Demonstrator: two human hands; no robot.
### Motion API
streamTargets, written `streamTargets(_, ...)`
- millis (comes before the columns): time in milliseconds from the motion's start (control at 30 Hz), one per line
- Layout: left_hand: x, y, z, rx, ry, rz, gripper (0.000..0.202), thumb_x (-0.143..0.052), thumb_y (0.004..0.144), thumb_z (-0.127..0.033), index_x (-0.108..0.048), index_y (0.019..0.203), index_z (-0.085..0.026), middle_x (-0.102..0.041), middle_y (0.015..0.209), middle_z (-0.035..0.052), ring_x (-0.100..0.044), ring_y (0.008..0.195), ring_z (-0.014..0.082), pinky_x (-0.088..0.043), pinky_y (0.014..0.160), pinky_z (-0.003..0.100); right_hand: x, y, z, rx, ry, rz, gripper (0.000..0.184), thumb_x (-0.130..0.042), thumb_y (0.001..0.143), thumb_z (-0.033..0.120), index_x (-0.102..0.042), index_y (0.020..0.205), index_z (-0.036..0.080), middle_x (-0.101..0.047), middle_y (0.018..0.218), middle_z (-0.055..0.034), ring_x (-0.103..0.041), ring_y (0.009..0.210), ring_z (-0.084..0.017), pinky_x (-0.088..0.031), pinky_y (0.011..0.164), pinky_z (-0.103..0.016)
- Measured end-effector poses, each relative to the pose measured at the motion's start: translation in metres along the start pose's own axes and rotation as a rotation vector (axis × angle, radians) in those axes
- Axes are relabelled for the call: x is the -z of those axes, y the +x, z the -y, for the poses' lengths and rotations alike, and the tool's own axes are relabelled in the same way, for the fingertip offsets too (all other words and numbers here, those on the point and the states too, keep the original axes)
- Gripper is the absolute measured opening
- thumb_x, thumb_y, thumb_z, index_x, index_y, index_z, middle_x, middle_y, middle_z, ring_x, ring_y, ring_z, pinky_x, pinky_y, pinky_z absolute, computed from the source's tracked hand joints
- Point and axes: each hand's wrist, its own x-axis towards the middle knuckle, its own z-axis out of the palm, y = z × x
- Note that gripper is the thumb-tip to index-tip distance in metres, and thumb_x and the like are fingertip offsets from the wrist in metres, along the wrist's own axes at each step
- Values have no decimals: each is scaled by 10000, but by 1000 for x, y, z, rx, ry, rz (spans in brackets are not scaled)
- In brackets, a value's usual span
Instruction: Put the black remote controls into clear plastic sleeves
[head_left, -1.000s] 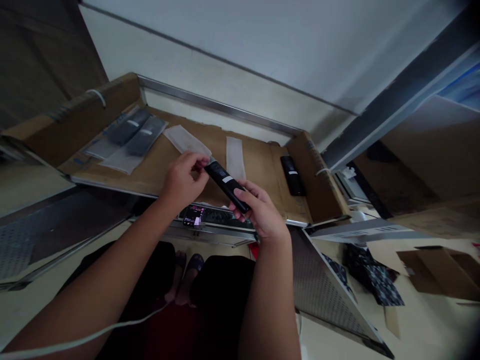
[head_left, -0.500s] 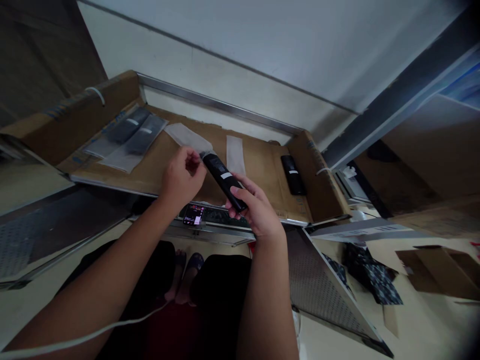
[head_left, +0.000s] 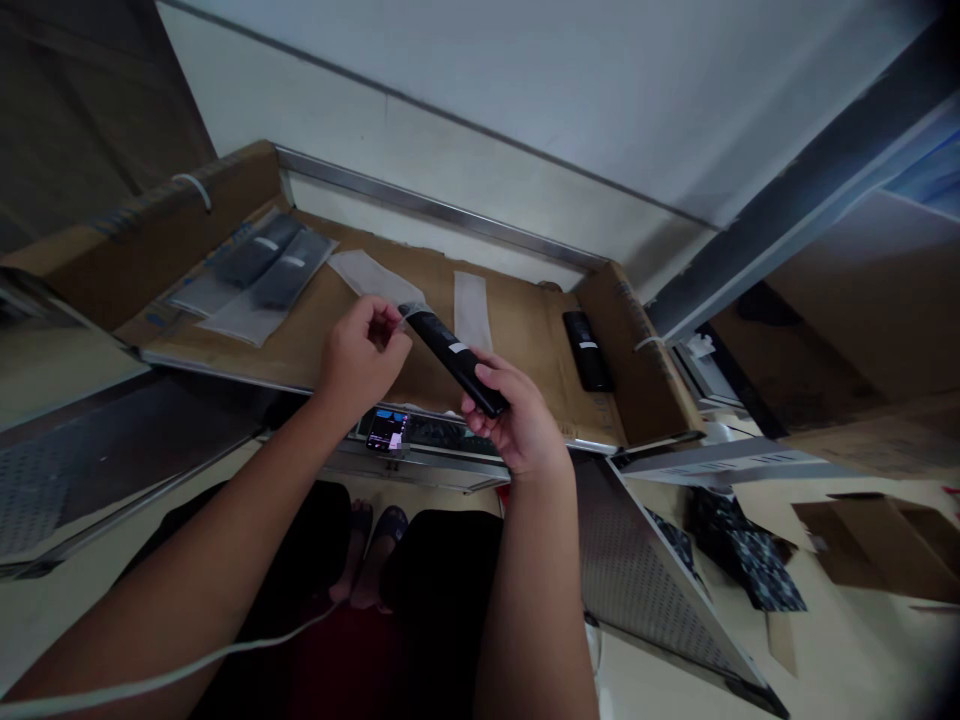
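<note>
My right hand grips the near end of a long black slab-like device with a small white label. Its far end meets the mouth of a translucent plastic bag lying flat on the cardboard. My left hand is closed in a pinch on the bag's edge there, beside the device's tip. How far the tip is inside the bag, I cannot tell. A second flat translucent bag lies behind the device. To the right rests another black device with a white label.
Two bagged black devices lie at the left of the cardboard-lined tray, which has raised side walls. A lit phone sits below its front edge. Perforated metal panels flank my legs. A white cable crosses my left arm.
The black device has shifted slightly to the right with my right hand. My left hand has hardly moved, and clear film now shows around the device's far tip.
</note>
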Motion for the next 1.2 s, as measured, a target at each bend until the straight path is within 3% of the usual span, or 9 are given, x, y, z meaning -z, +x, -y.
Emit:
streamTargets(167,1,-1,-1,-27,34,33,163,-649,780,-170,-608,931,-214,-628,772,-18,-582,662,152,-489,649,279,-1,-1,1,-16,3,-2,614,-743,795,446,-603,1305,135,-673,609,15,-535,423,-104,-340,370,-187)
streamTargets(433,2,1,3,-39,28,49,205,-641,762,-133,-586,940,-218,-610,790,-21,-581,673,154,-489,661,293,14,-6,7,-17,45,-71,491,-727,773,433,-660,1163,142,-612,548,45,-456,365,-86,-285,330,-187)
streamTargets(600,4,1,3,-67,-16,112,201,-623,791,-155,-581,975,-223,-633,823,-4,-617,714,170,-526,701,308,11,-4,6,-23,74,-71,462,-717,760,427,-659,1124,147,-593,547,55,-435,365,-79,-275,330,-194)
streamTargets(967,7,-2,2,-103,-28,157,186,-634,816,-225,-592,997,-237,-668,839,6,-651,747,180,-561,743,319,4,-7,4,25,-105,25,608,-735,828,452,-570,1353,193,-681,636,33,-591,462,-118,-387,416,-197)
streamTargets(1200,7,-7,-1,-157,13,146,203,-654,791,-201,-618,989,-227,-680,851,3,-671,762,177,-563,755,310,-6,-1,-2,8,-161,45,381,-743,802,400,-550,1083,229,-714,728,24,-637,500,-126,-416,408,-192)
